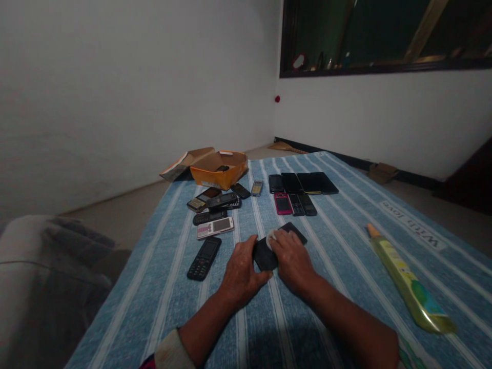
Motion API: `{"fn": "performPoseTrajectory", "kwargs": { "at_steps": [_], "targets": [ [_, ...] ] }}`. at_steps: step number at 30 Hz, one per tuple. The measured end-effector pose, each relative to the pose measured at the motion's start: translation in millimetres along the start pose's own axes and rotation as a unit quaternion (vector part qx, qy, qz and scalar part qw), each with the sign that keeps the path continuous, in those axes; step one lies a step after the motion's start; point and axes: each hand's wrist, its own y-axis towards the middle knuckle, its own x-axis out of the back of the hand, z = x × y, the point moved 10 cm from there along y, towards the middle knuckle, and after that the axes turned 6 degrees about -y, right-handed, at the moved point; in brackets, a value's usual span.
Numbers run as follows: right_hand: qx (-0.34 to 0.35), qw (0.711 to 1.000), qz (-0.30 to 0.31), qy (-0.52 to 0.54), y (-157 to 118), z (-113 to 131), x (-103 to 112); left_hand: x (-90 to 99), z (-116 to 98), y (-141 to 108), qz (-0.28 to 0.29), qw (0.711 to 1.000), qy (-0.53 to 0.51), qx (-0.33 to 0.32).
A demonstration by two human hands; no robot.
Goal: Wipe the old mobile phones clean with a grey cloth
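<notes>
A dark flat phone [264,254] lies on the striped blue cloth at the middle, its long body slanting up to the right. My left hand [242,269] grips its left end between thumb and fingers. My right hand [291,256] presses a small white wad [271,239] onto the phone's surface with bent fingers. Left of my hands are a black keypad phone [204,259] and a pink-and-white phone [215,227]. Beyond them several more phones overlap in a loose group.
An open orange box [219,171] stands at the back left. Smartphones [309,183] and a pink phone [283,203] form two rows at the back right. A bottle of yellow-green liquid [411,287] lies at the right on the cloth [154,302]. Grey fabric [49,287] is far left.
</notes>
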Motion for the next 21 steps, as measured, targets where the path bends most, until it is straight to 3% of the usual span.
{"fn": "performPoseTrajectory", "kwargs": {
  "at_steps": [3,6,8,11,14,17,21],
  "targets": [
    [0.066,0.991,0.006,0.113,-4.1,30.7,4.6,-0.3,-0.3,-0.4,0.004,1.0,0.006,-0.018],
    [0.031,0.953,-0.033,0.299,0.4,22.0,20.0,0.1,-1.7,-0.8,0.016,0.999,0.015,-0.024],
    [-0.068,0.896,-0.058,0.436,3.9,-5.5,19.9,2.1,-5.2,-1.2,0.017,0.999,0.009,-0.029],
    [-0.206,0.757,-0.046,0.618,2.4,-33.8,-0.3,12.0,-10.8,-2.1,-0.026,0.999,-0.03,-0.02],
    [-0.242,0.639,-0.039,0.729,2.1,-34.6,-10.7,15.1,-11.8,-3.7,-0.061,0.992,-0.109,0.028],
    [-0.236,0.567,-0.045,0.788,3.0,-26.6,-9.6,-3.7,-11.4,-5.9,-0.026,0.959,-0.26,0.113],
    [-0.234,0.52,-0.038,0.821,0.5,-16.5,-7.1,-26.5,-23.2,-9.2,-0.006,0.904,-0.391,0.175]
  ]
}}
